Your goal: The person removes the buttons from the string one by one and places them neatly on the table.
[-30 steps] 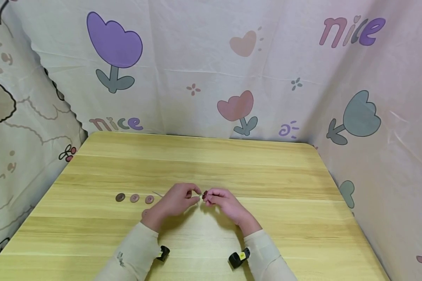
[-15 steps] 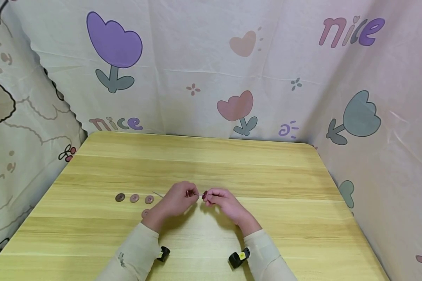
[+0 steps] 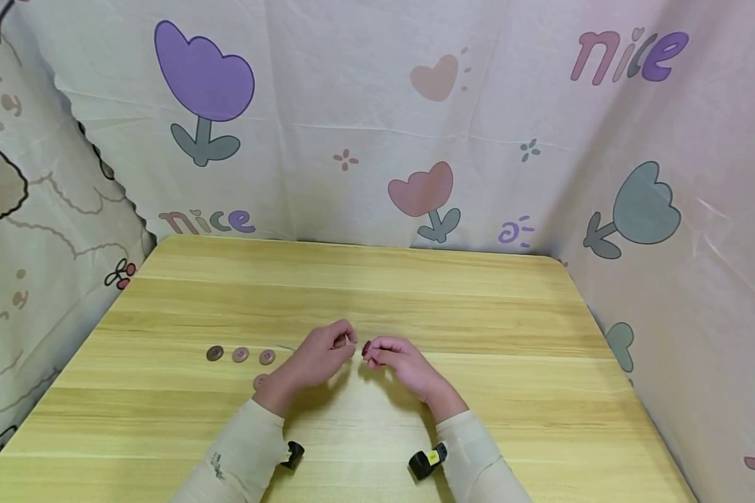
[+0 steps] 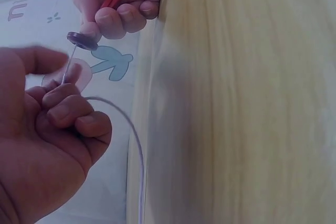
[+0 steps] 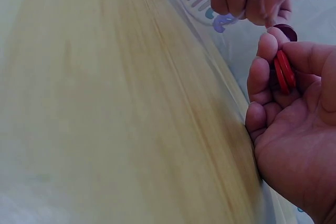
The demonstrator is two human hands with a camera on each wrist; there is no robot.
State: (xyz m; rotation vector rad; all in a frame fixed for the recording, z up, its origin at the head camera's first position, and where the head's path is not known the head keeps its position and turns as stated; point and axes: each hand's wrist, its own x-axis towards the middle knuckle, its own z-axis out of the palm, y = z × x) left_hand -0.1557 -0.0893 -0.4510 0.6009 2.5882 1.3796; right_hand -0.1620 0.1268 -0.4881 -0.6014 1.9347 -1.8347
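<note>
My left hand (image 3: 322, 355) grips a thin white cord (image 4: 137, 145), its fingers curled round it. From those fingers one stretch of cord runs taut to a dark red button (image 4: 82, 41), and the other end trails away in a curve. Between thumb and fingertip my right hand (image 3: 403, 362) pinches that button, which is tilted on edge. Red buttons (image 5: 284, 72), stacked together, are also held in the right hand's curled fingers. Both hands are close together over the middle of the table, the left just left of the button.
On the wooden table (image 3: 478, 314), left of the hands, lie a dark brown button (image 3: 214, 353), two pinkish-brown buttons (image 3: 241, 355) in line with it, and another pinkish-brown button (image 3: 261, 381) partly behind the left wrist. A printed cloth (image 3: 352, 91) hangs behind the table.
My left hand has shifted slightly up, its fingertips drawing a little away from the dark red button. The cord's loose end has slid right toward that hand. My right hand stays in place.
</note>
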